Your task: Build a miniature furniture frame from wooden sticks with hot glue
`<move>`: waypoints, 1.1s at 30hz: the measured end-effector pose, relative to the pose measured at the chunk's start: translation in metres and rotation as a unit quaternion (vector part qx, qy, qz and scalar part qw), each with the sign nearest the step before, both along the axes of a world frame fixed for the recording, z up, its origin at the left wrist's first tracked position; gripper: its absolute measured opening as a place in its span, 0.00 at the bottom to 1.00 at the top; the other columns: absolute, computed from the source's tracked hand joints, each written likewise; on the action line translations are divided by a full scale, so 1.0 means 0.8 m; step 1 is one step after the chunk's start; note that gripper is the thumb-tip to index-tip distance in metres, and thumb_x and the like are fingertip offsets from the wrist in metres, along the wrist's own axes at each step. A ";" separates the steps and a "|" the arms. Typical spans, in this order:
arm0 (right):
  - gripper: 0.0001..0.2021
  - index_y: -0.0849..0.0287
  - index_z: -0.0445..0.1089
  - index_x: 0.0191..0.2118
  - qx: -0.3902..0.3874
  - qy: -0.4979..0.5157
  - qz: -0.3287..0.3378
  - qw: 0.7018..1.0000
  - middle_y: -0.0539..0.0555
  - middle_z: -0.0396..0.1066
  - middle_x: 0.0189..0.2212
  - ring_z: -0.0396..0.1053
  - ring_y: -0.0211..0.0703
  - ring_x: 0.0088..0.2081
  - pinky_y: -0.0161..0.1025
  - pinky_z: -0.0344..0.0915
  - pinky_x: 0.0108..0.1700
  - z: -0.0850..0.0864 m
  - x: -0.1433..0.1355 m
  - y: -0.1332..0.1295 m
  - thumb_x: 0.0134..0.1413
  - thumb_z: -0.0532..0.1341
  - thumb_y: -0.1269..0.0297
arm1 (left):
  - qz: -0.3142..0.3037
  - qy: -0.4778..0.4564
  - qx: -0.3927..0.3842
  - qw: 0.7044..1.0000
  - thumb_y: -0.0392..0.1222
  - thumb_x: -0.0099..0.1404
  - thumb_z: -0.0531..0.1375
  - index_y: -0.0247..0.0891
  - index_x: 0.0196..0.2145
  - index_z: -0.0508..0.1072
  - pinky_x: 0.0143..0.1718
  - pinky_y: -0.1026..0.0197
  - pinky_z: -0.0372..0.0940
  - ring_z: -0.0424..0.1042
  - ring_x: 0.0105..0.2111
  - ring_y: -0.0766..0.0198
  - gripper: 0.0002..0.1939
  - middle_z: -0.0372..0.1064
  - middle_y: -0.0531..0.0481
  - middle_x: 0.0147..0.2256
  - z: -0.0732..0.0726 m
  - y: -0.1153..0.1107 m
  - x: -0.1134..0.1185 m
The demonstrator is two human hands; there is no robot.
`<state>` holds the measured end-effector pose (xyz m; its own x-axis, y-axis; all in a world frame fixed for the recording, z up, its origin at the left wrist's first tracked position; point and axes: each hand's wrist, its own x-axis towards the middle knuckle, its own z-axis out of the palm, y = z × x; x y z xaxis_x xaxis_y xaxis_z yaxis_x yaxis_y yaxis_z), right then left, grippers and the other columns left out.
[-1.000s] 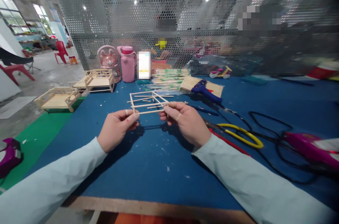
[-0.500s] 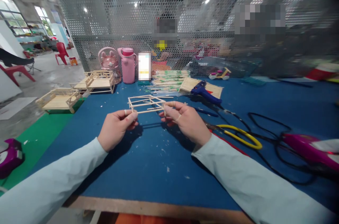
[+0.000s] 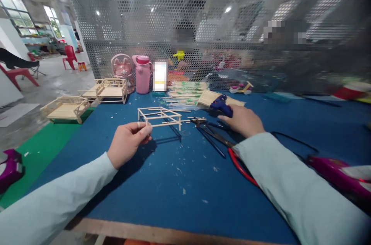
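Observation:
My left hand [image 3: 129, 140] pinches a corner of a small frame of thin wooden sticks [image 3: 162, 124] between thumb and fingers. The frame is held just above the blue table, and its shadow falls beneath it. My right hand [image 3: 246, 120] is closed around the handle of a blue glue gun [image 3: 220, 102], whose handle is mostly hidden by the fingers. Under the glue gun lies a pale wooden panel [image 3: 205, 97]. Blue-handled pliers [image 3: 213, 142] and red-handled scissors [image 3: 240, 167] lie near my right forearm.
Finished miniature wooden beds [image 3: 66, 109] stand at the left. Behind are a pink bottle [image 3: 143, 77], a lit phone [image 3: 160, 77] and bundles of sticks [image 3: 188, 92]. A magenta device [image 3: 339, 167] with black cables lies right. A perforated metal screen [image 3: 139, 17] rises behind the table.
My right hand has let go of the stick frame and moved right and away from me to the glue gun. My left hand keeps its hold on the frame.

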<state>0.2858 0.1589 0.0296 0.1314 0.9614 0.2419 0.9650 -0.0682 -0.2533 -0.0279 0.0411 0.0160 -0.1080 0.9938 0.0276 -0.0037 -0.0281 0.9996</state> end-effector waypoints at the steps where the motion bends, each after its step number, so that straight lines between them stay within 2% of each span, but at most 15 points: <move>1: 0.23 0.66 0.65 0.51 -0.002 -0.004 -0.003 1.000 0.72 0.66 0.50 0.63 0.64 0.52 0.50 0.58 0.48 0.000 0.000 0.002 0.50 0.61 0.60 | -0.001 0.005 0.004 1.000 0.52 0.46 0.67 0.33 0.27 0.77 0.27 0.66 0.65 0.68 0.22 0.69 0.18 0.69 0.53 0.21 0.000 0.000 0.000; 3: 0.22 0.66 0.65 0.51 -0.005 0.005 -0.010 1.000 0.73 0.64 0.51 0.62 0.63 0.53 0.50 0.58 0.48 0.002 -0.001 0.008 0.51 0.61 0.59 | -0.001 0.018 0.013 1.000 0.50 0.47 0.66 0.33 0.27 0.76 0.26 0.67 0.64 0.67 0.22 0.69 0.16 0.69 0.53 0.21 -0.001 0.000 0.000; 5: 0.18 0.65 0.68 0.46 -0.010 0.033 -0.014 0.999 0.69 0.65 0.50 0.62 0.60 0.52 0.50 0.59 0.48 0.006 -0.001 0.014 0.49 0.63 0.61 | -0.001 0.037 0.025 0.999 0.49 0.49 0.65 0.33 0.27 0.76 0.25 0.67 0.64 0.66 0.21 0.70 0.14 0.69 0.53 0.21 -0.002 0.000 -0.001; 7: 0.14 0.64 0.69 0.41 -0.015 0.082 -0.015 0.996 0.62 0.68 0.45 0.65 0.53 0.48 0.49 0.61 0.47 0.009 0.001 0.018 0.50 0.64 0.62 | 0.000 0.062 0.040 0.997 0.48 0.51 0.64 0.33 0.28 0.76 0.25 0.68 0.63 0.66 0.21 0.70 0.13 0.69 0.53 0.21 -0.003 -0.001 -0.002; 9: 0.11 0.63 0.69 0.39 -0.015 0.155 -0.013 0.988 0.54 0.70 0.39 0.68 0.43 0.40 0.45 0.65 0.42 0.012 0.005 0.019 0.54 0.62 0.61 | 0.000 0.087 0.055 0.995 0.47 0.52 0.63 0.33 0.28 0.77 0.26 0.68 0.63 0.66 0.22 0.70 0.12 0.70 0.53 0.21 -0.003 -0.002 -0.002; 11: 0.11 0.63 0.68 0.36 -0.009 0.246 -0.005 0.969 0.50 0.69 0.31 0.68 0.37 0.30 0.39 0.67 0.34 0.013 0.009 0.015 0.58 0.58 0.59 | 0.001 0.105 0.066 0.992 0.46 0.53 0.63 0.34 0.27 0.77 0.27 0.67 0.64 0.66 0.22 0.69 0.12 0.70 0.53 0.21 -0.002 -0.004 -0.002; 13: 0.11 0.62 0.66 0.32 0.008 0.335 0.010 0.942 0.51 0.66 0.24 0.65 0.36 0.24 0.36 0.64 0.26 0.016 0.010 0.010 0.59 0.54 0.60 | 0.006 0.106 0.063 0.992 0.47 0.52 0.63 0.34 0.27 0.77 0.26 0.67 0.64 0.67 0.22 0.68 0.11 0.70 0.53 0.20 -0.001 -0.005 -0.001; 17: 0.05 0.59 0.65 0.31 0.068 0.454 0.049 0.887 0.53 0.66 0.22 0.61 0.37 0.20 0.37 0.60 0.23 0.027 0.001 -0.010 0.48 0.55 0.65 | 0.016 0.060 0.019 0.998 0.50 0.49 0.65 0.34 0.26 0.77 0.26 0.66 0.65 0.67 0.22 0.68 0.14 0.70 0.52 0.21 0.001 -0.003 0.001; 19: 0.07 0.59 0.66 0.31 0.084 0.483 0.084 0.868 0.52 0.67 0.23 0.60 0.36 0.21 0.37 0.60 0.25 0.035 -0.010 -0.029 0.42 0.58 0.64 | 0.021 0.028 -0.006 0.999 0.51 0.47 0.67 0.34 0.27 0.77 0.26 0.66 0.65 0.67 0.22 0.68 0.16 0.71 0.52 0.21 0.002 -0.002 0.000; 23: 0.10 0.60 0.69 0.27 0.043 0.485 0.169 0.857 0.49 0.64 0.17 0.60 0.37 0.21 0.37 0.57 0.25 0.047 -0.034 -0.075 0.38 0.62 0.59 | 0.030 -0.021 -0.029 0.999 0.54 0.43 0.68 0.33 0.26 0.76 0.27 0.66 0.65 0.68 0.23 0.69 0.19 0.70 0.52 0.22 0.006 0.000 -0.001; 26: 0.13 0.61 0.71 0.27 0.008 0.462 0.225 0.858 0.50 0.65 0.17 0.58 0.36 0.19 0.37 0.55 0.23 0.051 -0.049 -0.099 0.39 0.62 0.54 | 0.033 -0.037 -0.022 0.999 0.54 0.41 0.69 0.33 0.25 0.76 0.28 0.65 0.66 0.67 0.23 0.69 0.21 0.69 0.52 0.22 0.009 0.000 -0.001; 30: 0.20 0.60 0.72 0.29 -0.047 0.435 0.262 0.860 0.49 0.63 0.16 0.56 0.36 0.17 0.38 0.53 0.21 0.050 -0.054 -0.108 0.40 0.62 0.46 | 0.031 -0.016 0.002 0.999 0.52 0.44 0.68 0.33 0.26 0.76 0.28 0.65 0.65 0.66 0.22 0.69 0.19 0.69 0.53 0.21 0.007 -0.001 -0.001; 33: 0.21 0.59 0.72 0.28 -0.080 0.364 0.298 0.879 0.49 0.62 0.14 0.57 0.38 0.17 0.39 0.54 0.23 0.044 -0.050 -0.112 0.42 0.61 0.44 | 0.036 0.037 0.035 0.998 0.50 0.49 0.66 0.33 0.28 0.77 0.28 0.65 0.65 0.66 0.22 0.68 0.16 0.70 0.52 0.22 0.002 -0.001 -0.002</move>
<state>0.2456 0.0693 0.0649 -0.3435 0.9259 0.1573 0.4274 0.3033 -0.8517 -0.0297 0.0400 0.0177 -0.1743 0.9789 0.1068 0.0751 -0.0950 0.9926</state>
